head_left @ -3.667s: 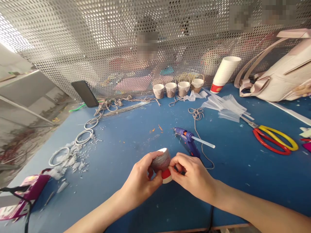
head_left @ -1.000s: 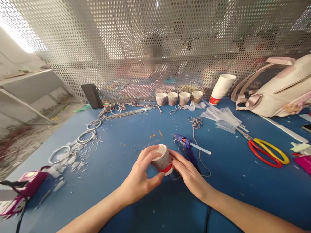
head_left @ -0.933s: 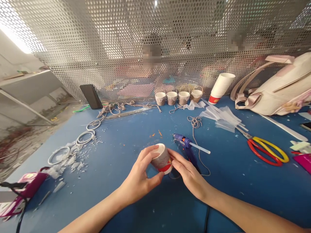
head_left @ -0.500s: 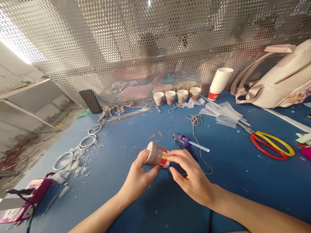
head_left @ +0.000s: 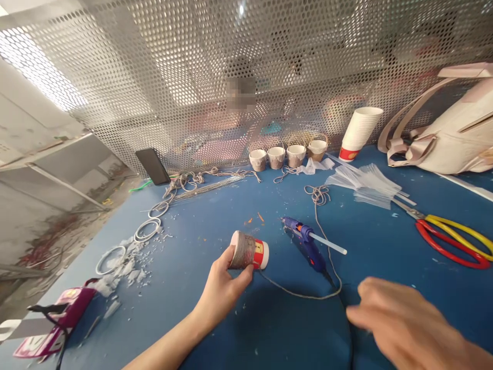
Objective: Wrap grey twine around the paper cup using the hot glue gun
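My left hand (head_left: 221,288) grips a paper cup (head_left: 261,254) lying on its side in the air, fingers inside or behind the rim and thumb below. Grey cord (head_left: 243,250) is wound round the part of the cup near its mouth, while a red and white band shows near its base. A loose length of cord (head_left: 304,296) runs from the cup past the glue gun (head_left: 308,246) to a small tangle. My right hand (head_left: 400,313), smeared by motion, is at the lower right with fingers curled; whether it holds anything is unclear.
Several cord-wrapped cups with handles (head_left: 276,157) stand by the mesh panel, beside stacked paper cups (head_left: 360,133). Clear strips (head_left: 372,182), scissors (head_left: 454,239) and a bag (head_left: 458,128) are on the right. Left are white rings (head_left: 147,229), scraps, a phone (head_left: 152,165) and a purple object (head_left: 65,316).
My right hand has left the cup and moved right and down. The left hand still holds the cup, and the cord between cup and glue gun now shows. The view has shifted slightly.
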`<state>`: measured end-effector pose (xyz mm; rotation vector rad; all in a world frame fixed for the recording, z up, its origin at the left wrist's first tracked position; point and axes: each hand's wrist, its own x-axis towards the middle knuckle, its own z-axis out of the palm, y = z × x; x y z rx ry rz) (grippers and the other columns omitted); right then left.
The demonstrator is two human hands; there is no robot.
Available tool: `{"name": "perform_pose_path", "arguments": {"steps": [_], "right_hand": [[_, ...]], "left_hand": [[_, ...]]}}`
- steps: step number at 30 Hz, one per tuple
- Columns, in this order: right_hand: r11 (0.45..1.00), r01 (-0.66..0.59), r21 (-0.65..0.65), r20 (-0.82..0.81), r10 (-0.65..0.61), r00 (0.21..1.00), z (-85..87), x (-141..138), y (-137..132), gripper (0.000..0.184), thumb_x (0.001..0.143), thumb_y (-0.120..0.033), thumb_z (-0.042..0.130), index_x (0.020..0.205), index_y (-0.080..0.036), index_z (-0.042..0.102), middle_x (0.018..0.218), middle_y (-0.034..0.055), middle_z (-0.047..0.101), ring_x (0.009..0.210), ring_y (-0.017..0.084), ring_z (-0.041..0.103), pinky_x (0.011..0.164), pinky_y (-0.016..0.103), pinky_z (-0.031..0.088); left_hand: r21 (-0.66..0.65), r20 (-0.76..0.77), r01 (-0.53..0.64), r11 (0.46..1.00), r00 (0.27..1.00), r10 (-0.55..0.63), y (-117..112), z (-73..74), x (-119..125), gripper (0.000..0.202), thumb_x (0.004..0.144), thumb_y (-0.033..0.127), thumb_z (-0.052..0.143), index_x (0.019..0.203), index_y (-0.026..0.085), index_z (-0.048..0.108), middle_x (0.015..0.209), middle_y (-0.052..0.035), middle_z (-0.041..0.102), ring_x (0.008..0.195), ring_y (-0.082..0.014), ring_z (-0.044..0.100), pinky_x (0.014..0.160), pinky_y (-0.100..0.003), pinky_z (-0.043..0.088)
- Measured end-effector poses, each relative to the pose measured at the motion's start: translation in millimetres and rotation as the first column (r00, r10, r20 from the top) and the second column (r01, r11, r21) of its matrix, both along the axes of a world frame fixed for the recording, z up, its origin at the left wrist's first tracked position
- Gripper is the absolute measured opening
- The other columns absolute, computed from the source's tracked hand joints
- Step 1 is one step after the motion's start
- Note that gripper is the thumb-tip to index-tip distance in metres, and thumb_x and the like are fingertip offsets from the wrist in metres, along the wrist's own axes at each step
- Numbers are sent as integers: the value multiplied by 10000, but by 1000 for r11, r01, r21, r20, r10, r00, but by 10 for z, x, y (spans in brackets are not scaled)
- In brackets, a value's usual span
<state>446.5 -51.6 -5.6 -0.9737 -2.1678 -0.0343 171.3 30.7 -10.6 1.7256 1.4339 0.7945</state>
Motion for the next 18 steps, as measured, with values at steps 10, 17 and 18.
{"name": "perform_pose_path", "arguments": {"steps": [10,17,18], "right_hand": [[789,348,-507,128,-330,935,-298,-66,666,300,837,-366,567,1086,-203,609,904,66,682,793,224,656,674,334,553],[725,400,-560,153,-384,911,-365,-393,912,182,830,-298,508,783,-174,632,718,53,665,663,230,632,609,347,503],[706,376,-601,96,-403,910,-378,-386,916,197,837,-289,482,778,-173,630,680,42,652,635,218,628,585,329,498]], "left_hand": [[53,12,36,998,999,-36,-4,-17,5,115,756,248,550,799,168,621,711,1,635,653,-150,556,630,-243,457],[82,-3,38,996,999,-37,-19,-40,-16,100,753,230,555,793,168,622,697,-4,637,644,-155,568,621,-245,471],[85,-6,38,996,999,-38,-14,-46,-20,92,752,227,558,788,169,619,688,-1,634,638,-154,565,616,-243,471]]}}
